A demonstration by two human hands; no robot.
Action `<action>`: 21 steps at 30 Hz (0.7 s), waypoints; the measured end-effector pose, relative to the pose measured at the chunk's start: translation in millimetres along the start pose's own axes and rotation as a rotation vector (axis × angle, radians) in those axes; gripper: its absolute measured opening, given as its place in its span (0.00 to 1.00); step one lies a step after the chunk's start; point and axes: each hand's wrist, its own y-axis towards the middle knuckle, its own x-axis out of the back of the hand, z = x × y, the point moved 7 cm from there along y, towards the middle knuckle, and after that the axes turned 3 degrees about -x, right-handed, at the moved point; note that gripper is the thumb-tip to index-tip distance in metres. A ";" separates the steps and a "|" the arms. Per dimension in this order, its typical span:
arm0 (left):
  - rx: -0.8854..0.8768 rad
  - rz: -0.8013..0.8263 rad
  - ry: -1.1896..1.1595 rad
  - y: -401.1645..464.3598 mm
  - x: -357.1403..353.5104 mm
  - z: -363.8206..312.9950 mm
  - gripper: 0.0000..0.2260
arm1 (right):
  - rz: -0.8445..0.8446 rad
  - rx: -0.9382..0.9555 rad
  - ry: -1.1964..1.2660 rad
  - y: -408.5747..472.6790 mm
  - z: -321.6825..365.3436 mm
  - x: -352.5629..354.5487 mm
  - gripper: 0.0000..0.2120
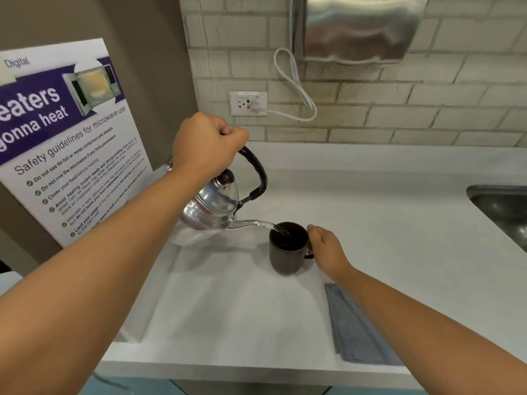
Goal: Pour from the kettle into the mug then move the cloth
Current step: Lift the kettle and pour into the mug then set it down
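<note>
Left hand [206, 143] fists the tilted kettle [212, 206] handle, right hand [325, 248] pinches the mug [286, 252] handle; tip further and it overflows toward the cloth [356, 329] beneath the right forearm.

The shiny silver metal kettle [211, 208] has a black handle; the round mug [288, 248] is dark brown; the folded cloth [353, 329] is blue-grey; the smooth worktop [370, 212] is white.

left hand [206, 146] fisted, raised, right hand [328, 249] apparently curled
</note>
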 end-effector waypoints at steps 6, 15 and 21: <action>-0.034 0.015 0.056 8.9 0.7 -8.6 0.14 | -0.006 -0.006 0.008 -0.3 -1.6 0.4 0.18; -0.098 0.018 0.142 15.6 2.2 -21.1 0.14 | -0.002 -0.007 0.009 -0.9 -1.6 0.6 0.18; -0.138 0.015 0.168 16.6 2.3 -23.5 0.13 | 0.000 -0.002 0.011 -0.2 -1.3 0.6 0.18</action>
